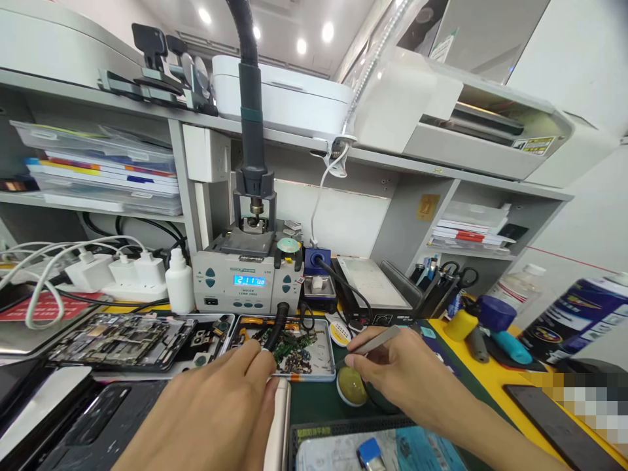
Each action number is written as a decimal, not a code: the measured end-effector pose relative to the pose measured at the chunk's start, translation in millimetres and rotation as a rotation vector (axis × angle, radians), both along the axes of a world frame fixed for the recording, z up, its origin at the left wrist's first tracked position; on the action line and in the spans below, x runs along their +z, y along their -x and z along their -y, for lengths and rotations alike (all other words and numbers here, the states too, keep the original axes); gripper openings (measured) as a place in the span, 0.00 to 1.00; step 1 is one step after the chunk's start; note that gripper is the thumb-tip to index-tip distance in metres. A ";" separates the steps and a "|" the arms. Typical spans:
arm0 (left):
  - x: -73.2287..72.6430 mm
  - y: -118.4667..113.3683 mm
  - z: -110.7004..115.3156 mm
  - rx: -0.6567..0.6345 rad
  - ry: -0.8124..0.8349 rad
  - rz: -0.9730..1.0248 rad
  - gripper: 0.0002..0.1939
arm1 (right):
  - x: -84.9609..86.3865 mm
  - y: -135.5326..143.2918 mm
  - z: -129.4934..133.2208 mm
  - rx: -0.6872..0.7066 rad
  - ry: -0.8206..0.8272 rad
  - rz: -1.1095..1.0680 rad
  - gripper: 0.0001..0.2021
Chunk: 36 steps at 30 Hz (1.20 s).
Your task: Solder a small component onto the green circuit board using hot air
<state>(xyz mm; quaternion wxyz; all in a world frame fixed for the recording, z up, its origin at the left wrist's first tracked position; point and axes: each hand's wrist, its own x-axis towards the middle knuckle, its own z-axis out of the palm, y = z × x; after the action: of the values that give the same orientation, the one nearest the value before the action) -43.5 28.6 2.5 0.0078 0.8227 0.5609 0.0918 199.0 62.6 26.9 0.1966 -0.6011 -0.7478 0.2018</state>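
My left hand (216, 409) lies on the green mat, its fingertips at the front rim of a metal parts tray (321, 374) full of small circuit boards; a white handle (279, 425) sits under the thumb side. Whether it grips the handle I cannot tell. My right hand (397, 369) pinches silver tweezers (377, 340), their tip pointing left over the tray's right edge. A round yellow-green tin (350, 386) sits just below that hand.
A hot-air rework station (248, 278) with a lit display stands behind the tray. An opened phone (127, 340) lies at left, chargers (115, 271) and a white bottle (179, 281) behind it. Tools and bottles (495, 324) crowd the yellow mat at right.
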 end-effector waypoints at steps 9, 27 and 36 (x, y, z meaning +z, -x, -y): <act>-4.6 4.2 1.7 -0.020 -0.035 0.042 0.24 | -4.7 -3.3 -2.8 -0.048 0.103 -0.045 0.11; 3.4 -0.3 0.9 -0.002 0.050 -0.021 0.26 | -15.7 -7.8 -7.8 -0.112 0.088 -0.095 0.22; -1.6 1.4 -1.5 -0.009 0.003 0.005 0.27 | -13.2 -6.3 -6.6 -0.140 0.090 -0.062 0.25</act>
<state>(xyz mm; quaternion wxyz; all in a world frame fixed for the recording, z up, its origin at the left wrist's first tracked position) -44.9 30.0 0.8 0.0109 0.8250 0.5572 0.0931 205.2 69.2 13.7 0.2061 -0.6534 -0.6878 0.2396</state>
